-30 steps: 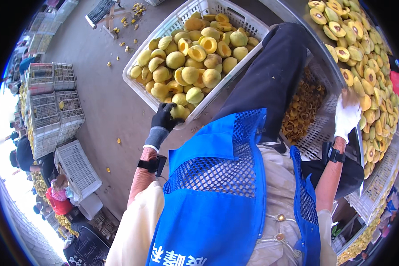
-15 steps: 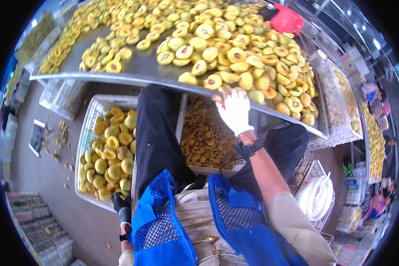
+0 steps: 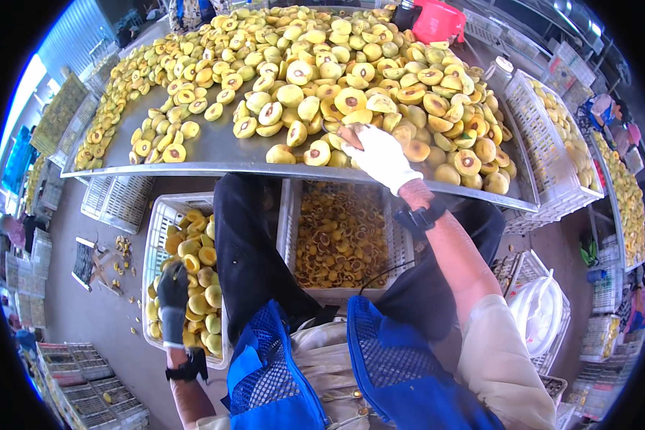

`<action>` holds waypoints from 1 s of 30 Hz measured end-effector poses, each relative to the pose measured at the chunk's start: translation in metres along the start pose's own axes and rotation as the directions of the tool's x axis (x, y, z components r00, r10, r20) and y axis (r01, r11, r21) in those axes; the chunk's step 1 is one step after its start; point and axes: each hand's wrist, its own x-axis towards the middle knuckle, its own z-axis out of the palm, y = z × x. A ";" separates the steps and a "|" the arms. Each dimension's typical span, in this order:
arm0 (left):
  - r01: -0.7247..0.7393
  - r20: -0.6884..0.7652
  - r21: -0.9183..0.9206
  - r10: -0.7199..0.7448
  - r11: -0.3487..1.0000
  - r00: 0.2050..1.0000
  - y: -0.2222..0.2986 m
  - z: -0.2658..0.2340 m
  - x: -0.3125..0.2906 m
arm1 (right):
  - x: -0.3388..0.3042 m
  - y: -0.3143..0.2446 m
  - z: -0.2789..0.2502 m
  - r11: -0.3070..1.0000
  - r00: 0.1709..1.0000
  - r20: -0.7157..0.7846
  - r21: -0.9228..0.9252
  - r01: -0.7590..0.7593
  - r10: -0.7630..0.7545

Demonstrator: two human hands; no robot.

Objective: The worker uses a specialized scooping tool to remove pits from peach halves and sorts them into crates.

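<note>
My left hand [image 3: 172, 297], in a dark glove, is over the white crate [image 3: 153, 236] of halved yellow peaches [image 3: 211, 295] beside my left leg. Its fingers look stretched out over the fruit, and I see nothing held in them. On the metal table [image 3: 215, 149], my right hand [image 3: 382, 156] wears a white glove and is closed among the peach halves at the near edge. A small brown piece shows at its fingertips, too unclear to name. Peach halves [image 3: 350, 100], many with a pit or reddish hollow, are heaped around it.
Between my knees, a crate [image 3: 289, 236] holds pits and scraps. A red container [image 3: 437, 20] stands at the table's far edge. Stacked white crates [image 3: 541, 140] of fruit flank the table on the right. A white bucket [image 3: 536, 315] sits low at my right.
My left hand has moved forward from the crate's near edge to above its fruit. My right hand has gone from the table's rim onto the peaches. The view has shifted.
</note>
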 end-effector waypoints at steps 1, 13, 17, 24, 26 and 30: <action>0.144 0.021 -0.286 -0.144 0.947 0.989 0.031 0.001 0.026 | 0.003 0.004 0.006 0.994 0.997 -0.056 -0.094 0.054 -0.060; 0.490 0.431 -0.860 0.310 -0.141 0.847 0.241 0.098 0.185 | 0.007 0.008 0.020 0.970 0.999 0.013 -0.239 -0.044 0.049; 0.507 0.502 -0.829 0.087 -0.235 0.860 0.286 0.106 0.194 | 0.010 0.018 0.002 0.975 0.990 0.019 0.172 -0.143 0.142; -0.159 -0.085 -0.807 0.154 0.569 0.984 0.299 0.125 0.171 | -0.017 -0.022 -0.008 0.960 0.992 -0.113 0.281 -0.013 0.047; -0.173 -0.145 -0.614 0.106 0.770 0.984 0.301 0.123 0.156 | -0.023 -0.020 -0.004 0.943 0.990 -0.141 0.328 0.059 -0.013; -0.088 -0.164 -0.574 -0.009 0.814 0.986 0.294 0.114 0.146 | -0.027 -0.035 -0.023 0.706 0.950 0.225 0.636 -0.312 0.218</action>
